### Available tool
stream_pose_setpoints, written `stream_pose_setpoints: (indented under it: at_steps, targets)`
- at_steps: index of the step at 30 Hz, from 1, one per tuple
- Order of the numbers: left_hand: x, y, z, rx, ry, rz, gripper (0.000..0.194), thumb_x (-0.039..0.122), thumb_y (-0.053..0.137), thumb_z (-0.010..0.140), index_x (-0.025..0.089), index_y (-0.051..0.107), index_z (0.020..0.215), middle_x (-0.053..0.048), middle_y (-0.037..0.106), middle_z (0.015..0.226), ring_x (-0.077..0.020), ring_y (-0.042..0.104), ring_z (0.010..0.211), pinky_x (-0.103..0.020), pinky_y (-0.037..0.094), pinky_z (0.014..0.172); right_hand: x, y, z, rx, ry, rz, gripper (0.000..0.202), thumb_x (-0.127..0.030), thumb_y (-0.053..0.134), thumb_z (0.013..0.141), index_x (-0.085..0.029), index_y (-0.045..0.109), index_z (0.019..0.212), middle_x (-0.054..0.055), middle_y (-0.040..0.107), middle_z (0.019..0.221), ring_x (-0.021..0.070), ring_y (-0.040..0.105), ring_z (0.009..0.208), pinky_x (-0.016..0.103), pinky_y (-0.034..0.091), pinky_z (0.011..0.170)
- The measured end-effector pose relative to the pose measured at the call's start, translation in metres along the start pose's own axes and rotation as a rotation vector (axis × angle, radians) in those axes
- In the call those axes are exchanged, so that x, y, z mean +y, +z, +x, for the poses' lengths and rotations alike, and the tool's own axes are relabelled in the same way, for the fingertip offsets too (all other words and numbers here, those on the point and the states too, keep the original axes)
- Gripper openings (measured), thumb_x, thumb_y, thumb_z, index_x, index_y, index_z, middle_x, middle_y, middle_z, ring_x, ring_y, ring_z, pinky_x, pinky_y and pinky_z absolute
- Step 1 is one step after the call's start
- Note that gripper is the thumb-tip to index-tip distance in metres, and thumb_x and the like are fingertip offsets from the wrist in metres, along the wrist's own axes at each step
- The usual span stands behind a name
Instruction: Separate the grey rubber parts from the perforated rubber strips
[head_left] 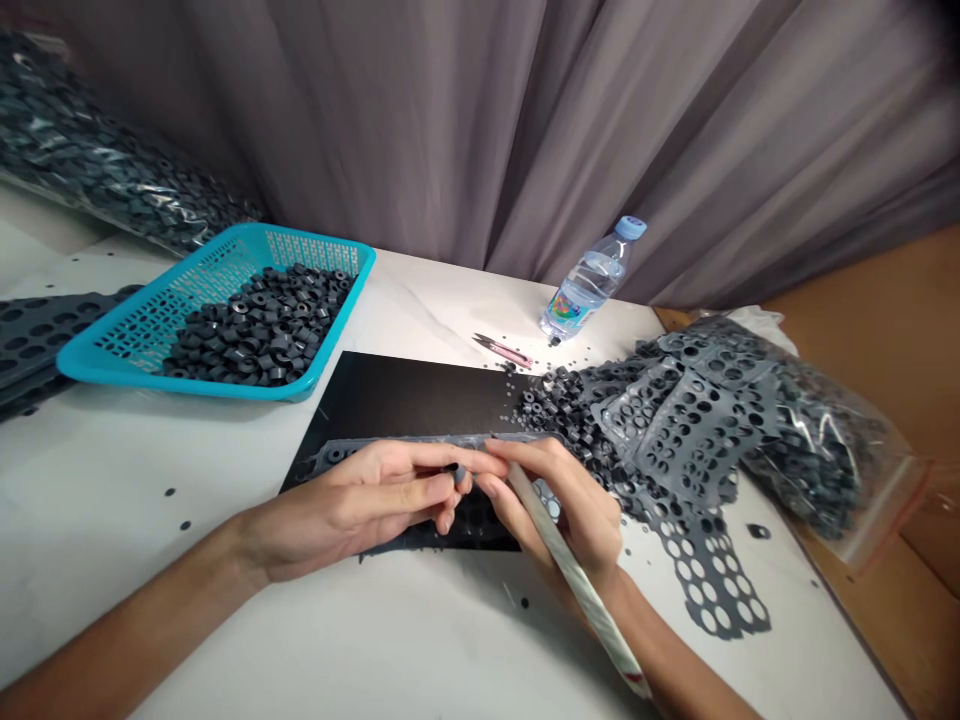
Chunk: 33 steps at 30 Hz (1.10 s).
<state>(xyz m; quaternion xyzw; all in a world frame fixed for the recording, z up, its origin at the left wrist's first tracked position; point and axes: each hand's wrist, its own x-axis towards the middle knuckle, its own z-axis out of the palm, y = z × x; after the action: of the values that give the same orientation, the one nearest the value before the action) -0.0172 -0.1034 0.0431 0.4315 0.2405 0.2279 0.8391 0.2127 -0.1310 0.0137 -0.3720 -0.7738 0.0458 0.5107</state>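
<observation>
Between the thumb and fingers of my left hand is a small dark grey rubber ring. My right hand grips a long stick-like tool wrapped in pale material; its back end points down toward me, and its tip is hidden by my fingers. The fingertips of both hands meet near the ring. Under them a perforated dark rubber sheet lies on a black mat, partly covered by my hands.
A blue basket of similar rings stands at the left, before a large filled plastic bag. Rings and punched sheets are heaped at the right beside another bag. Pink-handled thread snips and a water bottle are behind.
</observation>
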Motion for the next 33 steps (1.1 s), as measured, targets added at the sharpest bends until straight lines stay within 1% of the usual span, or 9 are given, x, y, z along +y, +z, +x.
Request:
stream_pose_setpoints:
  at_steps: [4, 14, 17, 20, 23, 25, 29, 31, 33]
  targets:
    - [0.000, -0.001, 0.001, 0.045, -0.018, 0.079, 0.038, 0.038, 0.072, 0.102, 0.028, 0.073, 0.138, -0.008, 0.065, 0.127, -0.0141, 0.051, 0.093, -0.026, 0.043, 0.087, -0.004, -0.003, 0.002, -0.024, 0.019, 0.013, 0.035, -0.013, 0.071, 0.098, -0.023, 0.067, 0.132, 0.007, 0.077, 0.098, 0.0170, 0.073, 0.078, 0.028, 0.063, 0.071]
    - [0.001, 0.000, 0.004, 0.152, 0.026, 0.394, 0.046, 0.053, 0.066, 0.101, 0.023, 0.074, 0.135, -0.009, 0.072, 0.108, -0.0182, 0.060, 0.090, -0.030, 0.050, 0.081, -0.007, -0.001, 0.000, -0.037, 0.055, 0.014, 0.036, -0.009, 0.071, 0.097, -0.022, 0.067, 0.130, 0.008, 0.076, 0.103, 0.0180, 0.072, 0.082, 0.030, 0.060, 0.074]
    - [0.016, -0.015, -0.005, 0.412, 0.254, 0.828, 0.038, 0.052, 0.065, 0.101, 0.027, 0.078, 0.126, -0.005, 0.072, 0.107, -0.0201, 0.065, 0.095, -0.034, 0.052, 0.089, -0.007, -0.004, 0.001, -0.062, 0.107, 0.016, 0.033, -0.005, 0.066, 0.098, -0.021, 0.068, 0.127, 0.006, 0.074, 0.098, 0.0172, 0.069, 0.080, 0.030, 0.057, 0.072]
    - [0.040, -0.045, -0.026, 0.964, 0.604, 1.352, 0.033, 0.050, 0.068, 0.098, 0.024, 0.081, 0.115, -0.004, 0.071, 0.108, -0.0225, 0.066, 0.096, -0.041, 0.050, 0.099, -0.008, -0.003, 0.001, -0.094, 0.213, 0.043, 0.027, -0.007, 0.058, 0.101, -0.020, 0.070, 0.121, 0.003, 0.068, 0.086, 0.0151, 0.065, 0.072, 0.029, 0.054, 0.068]
    - [0.059, -0.086, -0.053, 1.324, 0.569, 1.530, 0.043, 0.054, 0.056, 0.103, 0.026, 0.075, 0.129, -0.005, 0.067, 0.109, -0.0267, 0.065, 0.103, -0.046, 0.048, 0.106, -0.006, 0.002, 0.000, -0.149, 0.394, 0.115, 0.019, -0.017, 0.058, 0.103, -0.020, 0.072, 0.115, 0.002, 0.068, 0.083, 0.0147, 0.065, 0.070, 0.028, 0.054, 0.066]
    - [0.064, -0.114, -0.066, 1.352, 0.497, 1.566, 0.042, 0.055, 0.054, 0.102, 0.032, 0.074, 0.130, -0.005, 0.066, 0.107, -0.0299, 0.063, 0.114, -0.049, 0.043, 0.111, -0.004, 0.006, -0.001, -0.176, 0.554, 0.207, 0.015, -0.025, 0.061, 0.103, -0.020, 0.070, 0.115, 0.001, 0.070, 0.081, 0.0140, 0.065, 0.066, 0.026, 0.054, 0.062]
    - [0.061, -0.149, -0.074, 1.228, 0.419, 1.467, 0.042, 0.057, 0.067, 0.093, 0.029, 0.078, 0.123, -0.004, 0.067, 0.099, -0.0301, 0.064, 0.105, -0.050, 0.049, 0.103, 0.004, 0.014, -0.003, -0.232, 0.790, 0.362, 0.015, -0.035, 0.067, 0.099, -0.020, 0.066, 0.099, -0.001, 0.067, 0.076, 0.0121, 0.061, 0.058, 0.023, 0.052, 0.052]
    - [0.061, -0.146, -0.071, 1.251, 0.421, 1.452, 0.049, 0.057, 0.069, 0.092, 0.023, 0.076, 0.128, -0.003, 0.066, 0.100, -0.0269, 0.062, 0.100, -0.048, 0.050, 0.103, 0.007, 0.017, -0.004, -0.258, 0.844, 0.397, 0.015, -0.035, 0.067, 0.097, -0.020, 0.065, 0.092, -0.002, 0.064, 0.074, 0.0119, 0.059, 0.056, 0.022, 0.050, 0.050]
    - [0.063, -0.129, -0.065, 1.320, 0.500, 1.518, 0.054, 0.057, 0.065, 0.095, 0.020, 0.072, 0.134, -0.001, 0.066, 0.107, -0.0244, 0.060, 0.103, -0.051, 0.044, 0.112, 0.009, 0.021, -0.004, -0.285, 0.873, 0.437, 0.011, -0.031, 0.066, 0.095, -0.020, 0.065, 0.091, -0.003, 0.062, 0.074, 0.0120, 0.059, 0.057, 0.022, 0.050, 0.049]
